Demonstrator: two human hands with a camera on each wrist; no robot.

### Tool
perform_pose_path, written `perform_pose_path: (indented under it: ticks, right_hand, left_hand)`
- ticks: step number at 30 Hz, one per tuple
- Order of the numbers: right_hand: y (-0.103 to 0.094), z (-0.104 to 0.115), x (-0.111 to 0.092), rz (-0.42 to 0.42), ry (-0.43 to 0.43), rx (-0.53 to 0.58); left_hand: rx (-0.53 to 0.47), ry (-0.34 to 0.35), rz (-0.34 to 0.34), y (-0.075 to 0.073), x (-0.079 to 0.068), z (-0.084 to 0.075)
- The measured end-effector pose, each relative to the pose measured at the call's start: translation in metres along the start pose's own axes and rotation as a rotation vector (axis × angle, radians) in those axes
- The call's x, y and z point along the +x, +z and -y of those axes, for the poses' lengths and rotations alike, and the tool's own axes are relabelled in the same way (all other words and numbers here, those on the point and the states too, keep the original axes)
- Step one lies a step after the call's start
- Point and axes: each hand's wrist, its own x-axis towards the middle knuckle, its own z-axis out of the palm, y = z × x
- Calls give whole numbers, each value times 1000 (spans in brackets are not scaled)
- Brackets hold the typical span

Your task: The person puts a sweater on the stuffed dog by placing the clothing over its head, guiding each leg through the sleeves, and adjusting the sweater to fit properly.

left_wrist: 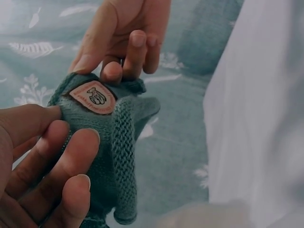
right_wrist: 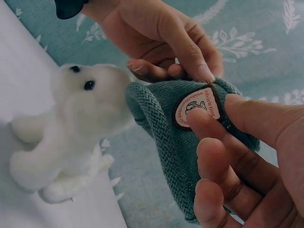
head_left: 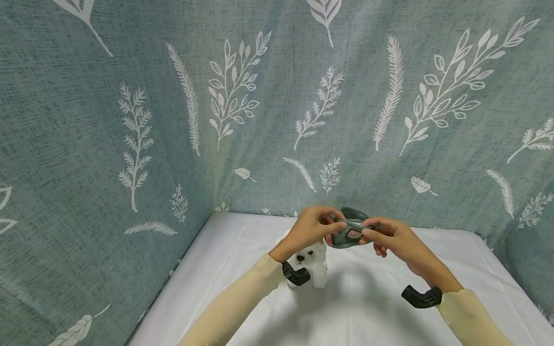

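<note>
My left hand [head_left: 312, 224] and right hand [head_left: 400, 240] hold a small green knitted garment [head_left: 340, 240] up between them. Each pinches its upper edge between thumb and fingers, one on either side of an orange-and-white patch [left_wrist: 96, 96]. In the right wrist view, the garment's thick rolled edge [right_wrist: 154, 116] faces a white plush dog [right_wrist: 57, 137]. The dog stands on the white surface behind my left wrist in the head view, its head partly covered by that hand. Several fingers of my right hand curl below the patch, one fingertip overlapping it in the right wrist view.
A white sheet-covered table [head_left: 242, 240] lies under the hands. Blue-green curtains [head_left: 268, 168] with white leaf prints rise behind and at both sides. Black bands [head_left: 296, 274] sit at both wrists, over cream sleeves [head_left: 242, 298].
</note>
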Motion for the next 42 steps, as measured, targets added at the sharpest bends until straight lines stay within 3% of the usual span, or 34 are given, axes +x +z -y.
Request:
perform_pose_path:
  ticks: [11,25,34,42]
  right_hand:
    - [12,6,11,17,-31,31]
    - [30,16,26,44,-44,-23]
    - [36,25,35,53,-88,4]
    - [50,27,44,81,-107,34]
  left_hand:
    - [43,35,-8,-21,-6,-5]
    - [62,26,-15,-43,-17,-4]
    - [85,54,-40,-57,-20,-11]
    - [83,53,-49,-71,-28,-7]
